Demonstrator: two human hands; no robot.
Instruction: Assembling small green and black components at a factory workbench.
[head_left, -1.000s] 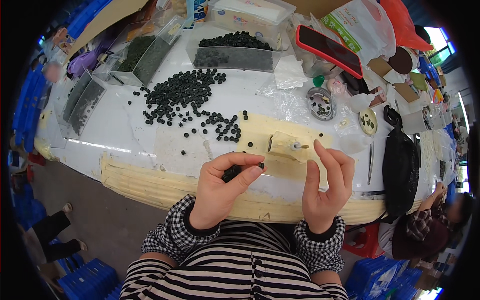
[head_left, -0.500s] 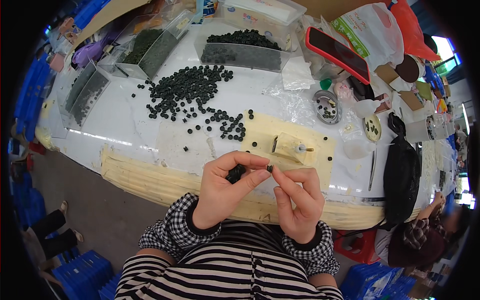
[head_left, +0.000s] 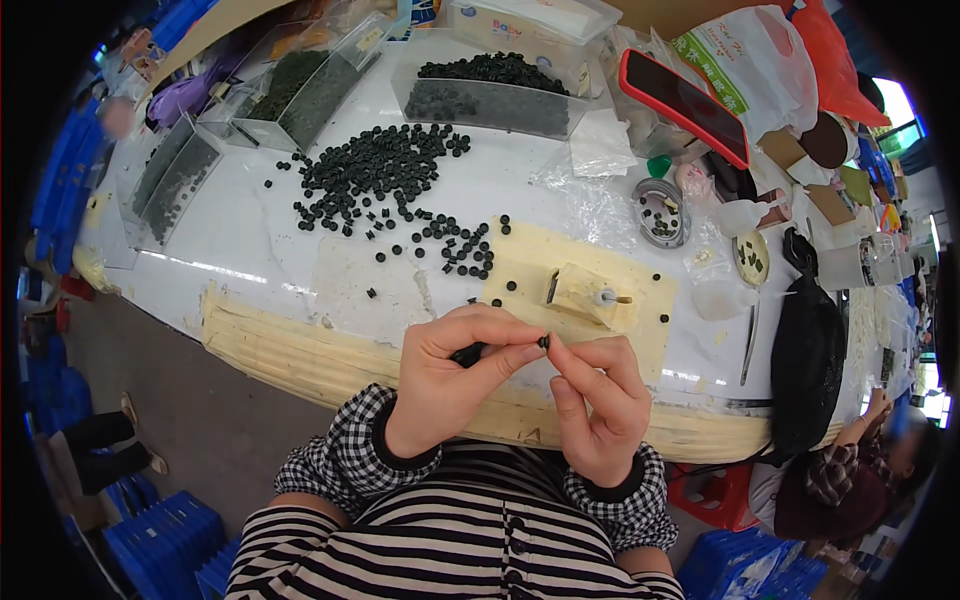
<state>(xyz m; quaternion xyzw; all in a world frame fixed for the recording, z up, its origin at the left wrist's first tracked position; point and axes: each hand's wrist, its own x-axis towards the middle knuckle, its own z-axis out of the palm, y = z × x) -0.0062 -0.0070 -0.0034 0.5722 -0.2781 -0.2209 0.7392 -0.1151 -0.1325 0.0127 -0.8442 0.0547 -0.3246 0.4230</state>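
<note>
Between my two hands, just beyond the table's near edge, is a small round black part, grooved like a tiny spool. My left hand pinches it with thumb and forefinger, while more black parts sit cupped in the same palm. From the other side, the thumb and forefinger of my right hand close on the same part. Beyond the hands a cream-coloured block with a metal pin stands on a yellow sheet. A large heap of like black parts spreads over the white table.
Clear bins of black parts line the back. On the right are a red-cased phone, a round dish, tweezers and a black bag. Yellow padding covers the near edge. Another person sits at far right.
The small part between my fingertips has turned slightly. My left fingers have closed further over the parts in the palm. The view has shifted a little.
</note>
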